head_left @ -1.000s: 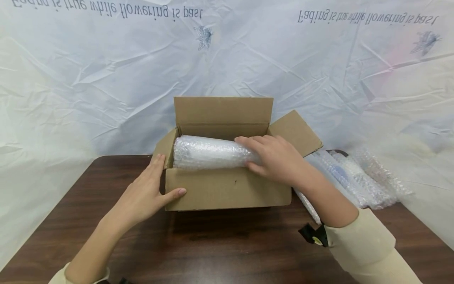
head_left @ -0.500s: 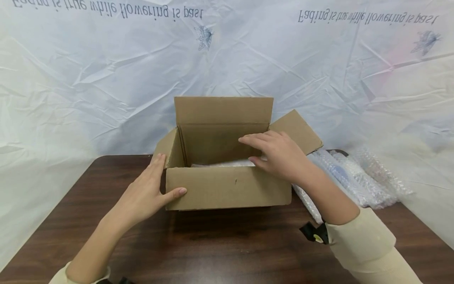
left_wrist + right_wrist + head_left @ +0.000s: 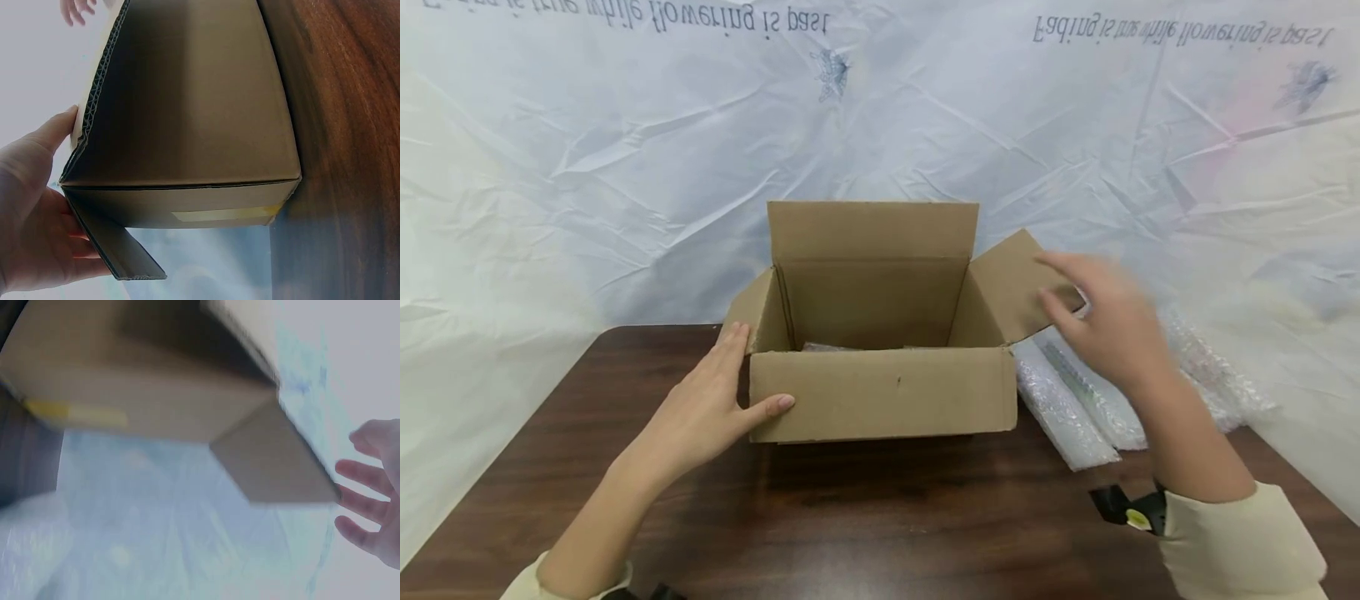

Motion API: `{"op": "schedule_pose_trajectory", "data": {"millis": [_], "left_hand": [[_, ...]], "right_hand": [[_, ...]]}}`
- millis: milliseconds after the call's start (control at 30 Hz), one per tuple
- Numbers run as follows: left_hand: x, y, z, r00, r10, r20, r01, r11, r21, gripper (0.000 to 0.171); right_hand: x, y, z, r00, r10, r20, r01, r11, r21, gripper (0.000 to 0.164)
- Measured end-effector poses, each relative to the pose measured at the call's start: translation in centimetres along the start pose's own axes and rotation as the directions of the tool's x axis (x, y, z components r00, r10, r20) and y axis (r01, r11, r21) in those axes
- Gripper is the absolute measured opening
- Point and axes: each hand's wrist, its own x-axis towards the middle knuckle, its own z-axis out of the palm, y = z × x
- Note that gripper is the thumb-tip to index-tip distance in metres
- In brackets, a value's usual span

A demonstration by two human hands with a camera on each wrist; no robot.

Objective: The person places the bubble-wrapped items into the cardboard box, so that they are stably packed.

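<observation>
An open cardboard box [image 3: 880, 396] stands on the table with its flaps spread. My left hand [image 3: 707, 408] rests on its left front corner, fingers straight along the left flap [image 3: 748, 312] and thumb across the front wall. In the left wrist view, that thumb lies right at the box rim. Low inside the box, a sliver of clear wrap [image 3: 827, 347] shows; the front wall hides the rest. My right hand [image 3: 1108, 321], blurred, is beside the right flap [image 3: 1026, 283] with fingers spread and nothing held. Bubble-wrapped packages [image 3: 1063, 404] lie beneath and beyond it.
Several bubble-wrapped packages lie side by side on the dark wooden table [image 3: 880, 525], right of the box, partly covered by the right forearm. A wrinkled white sheet [image 3: 662, 167] with printed lettering hangs behind the table.
The bubble-wrapped roll went down into the box and my right hand let it go. That hand then moved right, out over the right flap. The left hand stayed at the corner.
</observation>
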Motion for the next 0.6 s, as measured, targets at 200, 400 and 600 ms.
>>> {"op": "schedule_pose_trajectory", "data": {"millis": [200, 400, 600], "left_hand": [[-0.1, 0.0, -0.1, 1.000, -0.008, 0.001, 0.008, 1.000, -0.001, 0.108], [0.0, 0.0, -0.1, 1.000, -0.006, 0.002, 0.006, 1.000, 0.000, 0.108], [0.0, 0.1, -0.1, 1.000, -0.005, 0.002, 0.005, 1.000, -0.002, 0.109]], "right_hand": [[-2.0, 2.9, -1.1, 0.969, 0.245, -0.006, -0.245, 0.969, 0.021, 0.038], [-4.1, 5.2, -1.0, 0.882, 0.439, 0.172, -0.455, 0.888, 0.071, 0.040], [-5.9, 7.1, 0.8, 0.786, 0.454, 0.419, -0.493, 0.870, -0.019, 0.055]]}}
